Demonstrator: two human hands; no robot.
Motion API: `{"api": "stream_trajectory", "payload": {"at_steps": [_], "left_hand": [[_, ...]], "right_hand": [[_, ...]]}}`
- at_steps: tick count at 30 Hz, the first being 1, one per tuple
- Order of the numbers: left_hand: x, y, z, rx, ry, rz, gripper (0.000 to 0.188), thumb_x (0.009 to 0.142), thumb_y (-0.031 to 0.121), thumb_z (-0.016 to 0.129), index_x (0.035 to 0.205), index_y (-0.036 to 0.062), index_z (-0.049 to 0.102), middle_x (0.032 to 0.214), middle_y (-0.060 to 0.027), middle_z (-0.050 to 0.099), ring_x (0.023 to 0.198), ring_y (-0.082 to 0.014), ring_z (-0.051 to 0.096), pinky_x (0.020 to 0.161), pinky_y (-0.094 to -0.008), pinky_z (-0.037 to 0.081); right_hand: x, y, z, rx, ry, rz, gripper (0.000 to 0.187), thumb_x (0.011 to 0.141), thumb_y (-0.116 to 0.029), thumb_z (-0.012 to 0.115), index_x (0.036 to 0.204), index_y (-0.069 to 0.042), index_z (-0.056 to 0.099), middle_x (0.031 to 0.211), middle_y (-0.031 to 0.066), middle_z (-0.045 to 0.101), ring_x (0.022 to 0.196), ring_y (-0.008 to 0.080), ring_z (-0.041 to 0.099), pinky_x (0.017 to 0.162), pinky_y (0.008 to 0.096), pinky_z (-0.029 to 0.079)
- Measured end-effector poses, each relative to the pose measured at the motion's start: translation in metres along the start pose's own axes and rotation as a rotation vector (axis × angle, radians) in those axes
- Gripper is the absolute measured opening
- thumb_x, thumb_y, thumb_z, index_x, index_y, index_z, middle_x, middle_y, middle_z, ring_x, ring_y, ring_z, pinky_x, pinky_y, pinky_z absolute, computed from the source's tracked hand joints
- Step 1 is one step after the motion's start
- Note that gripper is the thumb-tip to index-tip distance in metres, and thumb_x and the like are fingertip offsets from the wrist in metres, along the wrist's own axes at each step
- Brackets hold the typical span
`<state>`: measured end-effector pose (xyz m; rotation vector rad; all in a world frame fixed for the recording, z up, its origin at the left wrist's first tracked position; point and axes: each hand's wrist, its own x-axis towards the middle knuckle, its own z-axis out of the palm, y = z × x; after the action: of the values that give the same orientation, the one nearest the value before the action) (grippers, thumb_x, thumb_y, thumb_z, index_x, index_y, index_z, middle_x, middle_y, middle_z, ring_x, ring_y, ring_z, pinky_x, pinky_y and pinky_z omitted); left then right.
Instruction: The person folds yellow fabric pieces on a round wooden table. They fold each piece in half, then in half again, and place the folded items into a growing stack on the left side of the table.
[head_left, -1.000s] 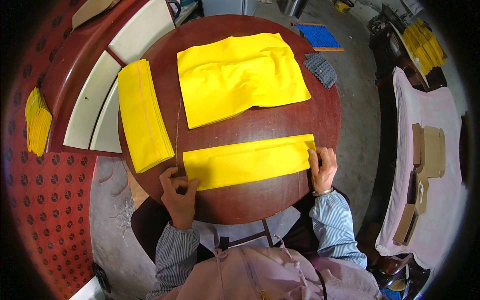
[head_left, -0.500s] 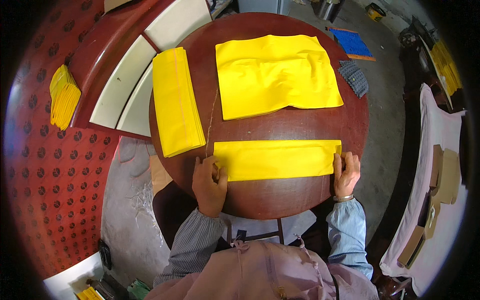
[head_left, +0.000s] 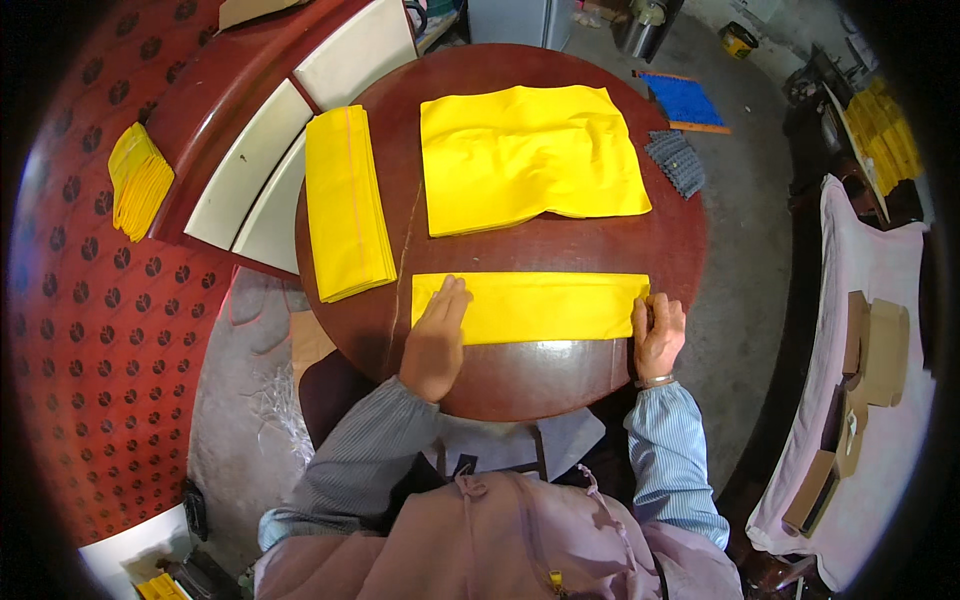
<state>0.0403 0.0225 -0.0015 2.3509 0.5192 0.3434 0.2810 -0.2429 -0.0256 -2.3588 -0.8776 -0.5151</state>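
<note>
A yellow sheet folded into a long strip (head_left: 545,310) lies crosswise near the front of the round table. My left hand (head_left: 434,335) rests on the strip's left end, fingers stretched out and close together. At the other end, my right hand (head_left: 658,338) has curled fingers closed on the right edge. Beyond the strip lies a wide stack of flat yellow sheets (head_left: 530,160) with a creased top. To the left, a pile of folded yellow sheets (head_left: 350,205) stands lengthwise, a thin pinkish line along its top.
The dark red round table (head_left: 530,385) has a pale crack. A grey textured mat (head_left: 677,163) sits at its right edge. White-cushioned seating (head_left: 250,150) curves along the left, with more folded yellow bundles (head_left: 140,182) beyond. Cardboard pieces (head_left: 885,350) lie on a pink-covered surface at right.
My left hand has moved from gripping the strip's left edge to lying over that end with straightened fingers. My right hand stays at the right edge. The whole view has shifted slightly.
</note>
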Motion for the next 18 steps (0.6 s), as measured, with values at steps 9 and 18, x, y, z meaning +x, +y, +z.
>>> {"api": "stream_trajectory", "payload": {"at_steps": [9, 18], "left_hand": [[0.016, 0.050, 0.065, 0.607, 0.004, -0.218, 0.097, 0.103, 0.075, 0.047, 0.173, 0.0135, 0.023, 0.175, -0.0364, 0.006, 0.162, -0.0569, -0.004, 0.121, -0.0825, 0.000], [0.016, 0.050, 0.067, 0.595, -0.016, -0.252, 0.103, 0.099, 0.077, 0.052, 0.174, 0.0149, 0.019, 0.176, -0.0360, 0.003, 0.162, -0.0566, -0.007, 0.120, -0.0830, -0.005]], "right_hand": [[-0.003, -0.004, -0.003, 0.042, -0.023, 0.114, 0.014, 0.094, -0.015, 0.077, 0.100, -0.005, 0.068, 0.092, 0.0158, 0.065, 0.086, 0.0358, 0.060, 0.075, 0.0493, 0.048], [0.002, -0.052, -0.020, -0.112, 0.120, -0.058, 0.041, 0.095, -0.022, 0.075, 0.131, -0.007, 0.064, 0.134, 0.0140, 0.067, 0.123, 0.0347, 0.059, 0.107, 0.0453, 0.043]]}}
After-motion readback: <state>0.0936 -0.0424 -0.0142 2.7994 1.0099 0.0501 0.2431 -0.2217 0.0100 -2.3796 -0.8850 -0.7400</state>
